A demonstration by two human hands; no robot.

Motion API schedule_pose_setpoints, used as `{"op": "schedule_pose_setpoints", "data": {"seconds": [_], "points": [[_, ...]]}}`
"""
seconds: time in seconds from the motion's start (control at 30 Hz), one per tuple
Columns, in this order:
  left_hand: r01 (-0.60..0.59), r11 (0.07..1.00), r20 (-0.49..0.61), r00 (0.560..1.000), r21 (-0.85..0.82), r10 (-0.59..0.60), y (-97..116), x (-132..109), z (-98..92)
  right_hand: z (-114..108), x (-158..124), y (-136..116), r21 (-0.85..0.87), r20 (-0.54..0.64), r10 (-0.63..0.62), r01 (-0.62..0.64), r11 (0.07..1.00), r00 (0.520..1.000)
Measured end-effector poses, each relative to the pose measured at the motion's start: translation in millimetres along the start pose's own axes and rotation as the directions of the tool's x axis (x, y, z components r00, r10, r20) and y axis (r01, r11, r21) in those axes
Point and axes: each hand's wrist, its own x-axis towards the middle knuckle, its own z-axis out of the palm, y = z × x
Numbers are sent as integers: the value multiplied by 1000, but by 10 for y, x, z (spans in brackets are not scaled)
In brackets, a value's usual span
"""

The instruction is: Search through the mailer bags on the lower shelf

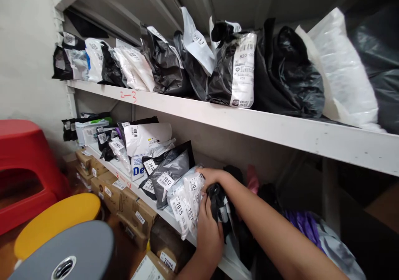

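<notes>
On the lower shelf, my right hand (215, 178) reaches over the top of a white plastic parcel (193, 188), its fingers bent around the upper right edge. Lower down, my left hand (208, 230) lies against the parcel's right side, fingers stretched upward and thumb apart. A crumpled black plastic bag (216, 196) sits just right of the fingers, partly behind both hands. Left of the white parcel, another white parcel labelled 7015 (179, 209) leans beside a grey parcel labelled 7012 (168, 180). My right fingertips are partly hidden.
Above, a white shelf edge (218, 120) crosses over my arms, with black and white parcels on it. Cardboard boxes (106, 190) stand beneath the lower shelf. At left are a red stool (25, 167), a yellow round seat (59, 221) and a grey one (71, 246).
</notes>
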Motion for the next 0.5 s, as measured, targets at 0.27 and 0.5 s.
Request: {"op": "schedule_pose_setpoints", "data": {"seconds": [0.27,0.5], "points": [[-98,986,-100,989,134,112,-143,-75,-58,-124,-711,153,76,-349,316,-310,948,882],[-398,831,-161,859,390,487,75,-33,-192,241,-1322,-100,-106,-339,445,-503,858,829]]}}
